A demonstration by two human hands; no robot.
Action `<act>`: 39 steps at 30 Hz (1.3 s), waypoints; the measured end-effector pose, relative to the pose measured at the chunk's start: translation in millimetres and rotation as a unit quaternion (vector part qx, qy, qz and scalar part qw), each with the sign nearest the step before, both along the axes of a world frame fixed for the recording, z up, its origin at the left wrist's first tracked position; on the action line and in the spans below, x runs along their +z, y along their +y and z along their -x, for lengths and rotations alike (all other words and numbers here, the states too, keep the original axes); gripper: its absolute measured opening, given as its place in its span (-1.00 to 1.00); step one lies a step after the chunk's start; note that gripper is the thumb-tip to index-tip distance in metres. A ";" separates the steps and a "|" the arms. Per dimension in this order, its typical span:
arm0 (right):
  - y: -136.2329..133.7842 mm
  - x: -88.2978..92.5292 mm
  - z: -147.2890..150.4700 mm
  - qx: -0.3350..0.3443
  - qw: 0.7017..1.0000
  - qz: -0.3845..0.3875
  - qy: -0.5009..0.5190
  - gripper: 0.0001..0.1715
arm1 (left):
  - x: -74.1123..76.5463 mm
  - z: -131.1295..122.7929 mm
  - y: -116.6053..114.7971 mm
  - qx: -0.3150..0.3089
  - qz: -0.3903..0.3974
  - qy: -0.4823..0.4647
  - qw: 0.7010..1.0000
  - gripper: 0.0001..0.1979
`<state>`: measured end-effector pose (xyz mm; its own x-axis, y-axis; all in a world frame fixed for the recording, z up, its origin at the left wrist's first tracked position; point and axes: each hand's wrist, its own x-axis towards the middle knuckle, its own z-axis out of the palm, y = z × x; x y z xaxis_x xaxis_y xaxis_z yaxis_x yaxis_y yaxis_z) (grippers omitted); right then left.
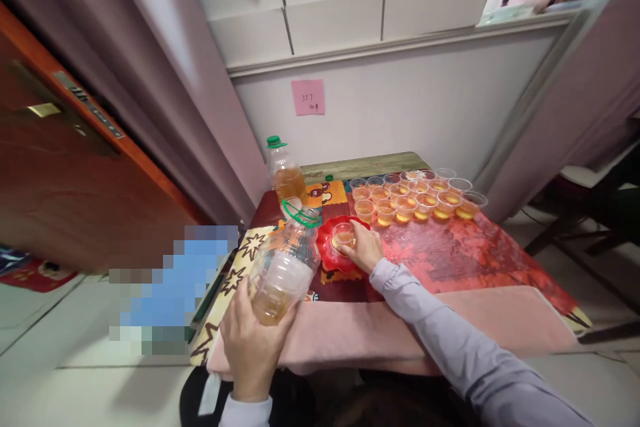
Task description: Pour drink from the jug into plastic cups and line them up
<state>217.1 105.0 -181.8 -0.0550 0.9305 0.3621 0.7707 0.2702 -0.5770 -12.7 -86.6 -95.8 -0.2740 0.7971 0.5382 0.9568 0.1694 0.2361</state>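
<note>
My left hand (pixel 253 343) grips the base of a clear plastic bottle (pixel 283 267) with a green neck ring and a little amber liquid in it, tilted with its open mouth toward a red plate (pixel 327 247). My right hand (pixel 365 248) rests on the plate, fingers closed round a small clear cup (pixel 344 236) with amber liquid in it. Beyond the plate stand several small clear cups (pixel 415 197) in rows, most holding amber liquid.
A second bottle (pixel 284 173) with a green cap stands at the table's far left by a loose green cap (pixel 329 178). A red patterned cloth (pixel 450 253) and pink mat (pixel 450 327) cover the table. A door (pixel 75 180) is left, a chair (pixel 600 213) right.
</note>
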 end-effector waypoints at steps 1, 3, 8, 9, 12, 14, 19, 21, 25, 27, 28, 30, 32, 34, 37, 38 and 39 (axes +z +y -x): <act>0.5 1.5 0.0 -0.003 1.000 0.008 0.002 -0.16 | 1.0 -0.8 -0.2 0.001 -0.001 -0.002 1.000 -0.06; 0.9 4.4 0.3 -0.004 1.000 0.019 0.011 -0.24 | 2.6 -2.5 -0.6 0.001 -0.001 -0.008 1.000 -0.06; -3.1 12.7 0.7 -0.011 0.997 0.017 0.071 -0.38 | 5.3 -6.0 -1.5 0.002 0.002 -0.014 1.000 -0.05; -5.1 15.0 -1.4 -0.011 0.996 0.000 0.091 -0.38 | 5.7 -6.3 -1.9 0.003 0.000 -0.014 1.000 -0.05; -13.6 22.7 -18.7 -0.015 0.987 -0.060 0.147 -0.34 | 5.7 -6.1 -3.1 0.002 -0.002 -0.007 1.000 -0.05; -20.1 26.9 -40.4 -0.027 0.983 -0.081 0.161 -0.30 | 3.4 -5.0 -2.8 0.002 -0.003 -0.005 1.000 -0.05; -28.8 24.8 -116.7 -0.121 0.984 -0.035 0.129 -0.18 | -8.9 0.0 3.8 0.006 -0.073 -0.008 0.997 0.08; -26.7 20.2 -148.5 -0.179 0.978 -0.012 0.110 -0.13 | -11.8 1.7 6.1 0.005 -0.090 -0.008 0.996 0.13; -15.0 14.3 -204.8 -0.280 0.957 -0.011 0.071 -0.08 | -11.4 3.3 6.7 0.003 -0.090 -0.012 0.996 0.14; -8.3 14.1 -227.9 -0.315 0.947 -0.016 0.059 -0.10 | -10.5 3.6 6.4 0.003 -0.089 -0.016 0.996 0.16; -5.1 14.2 -238.0 -0.331 0.942 -0.016 0.057 -0.13 | -10.3 3.6 6.5 0.003 -0.089 -0.017 0.996 0.17; 0.4 14.0 -255.2 -0.358 0.932 -0.010 0.057 -0.17 | -10.4 3.5 7.3 0.003 -0.088 -0.018 0.996 0.18; 5.0 12.2 -268.0 -0.377 0.924 0.000 0.058 -0.18 | -11.0 3.5 8.5 0.003 -0.090 -0.015 0.996 0.20; 9.3 8.4 -276.9 -0.392 0.918 0.014 0.061 -0.17 | -11.4 3.7 9.7 0.004 -0.092 -0.012 0.996 0.20; 14.9 0.3 -284.3 -0.404 0.912 0.032 0.069 -0.18 | -11.1 3.7 10.4 0.006 -0.092 -0.010 0.996 0.20; 16.6 -2.6 -285.7 -0.404 0.911 0.035 0.071 -0.19 | -10.8 3.6 10.4 0.007 -0.090 -0.011 0.996 0.20; 18.1 -5.4 -286.9 -0.403 0.912 0.035 0.073 -0.21 | -10.5 3.4 10.4 0.007 -0.088 -0.012 0.996 0.21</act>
<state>503.9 123.1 -187.2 0.7000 0.6693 0.2488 0.6168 -0.3911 -0.6831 -16.2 -76.3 -106.3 -0.2995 0.6871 0.6620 0.9483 0.1378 0.2860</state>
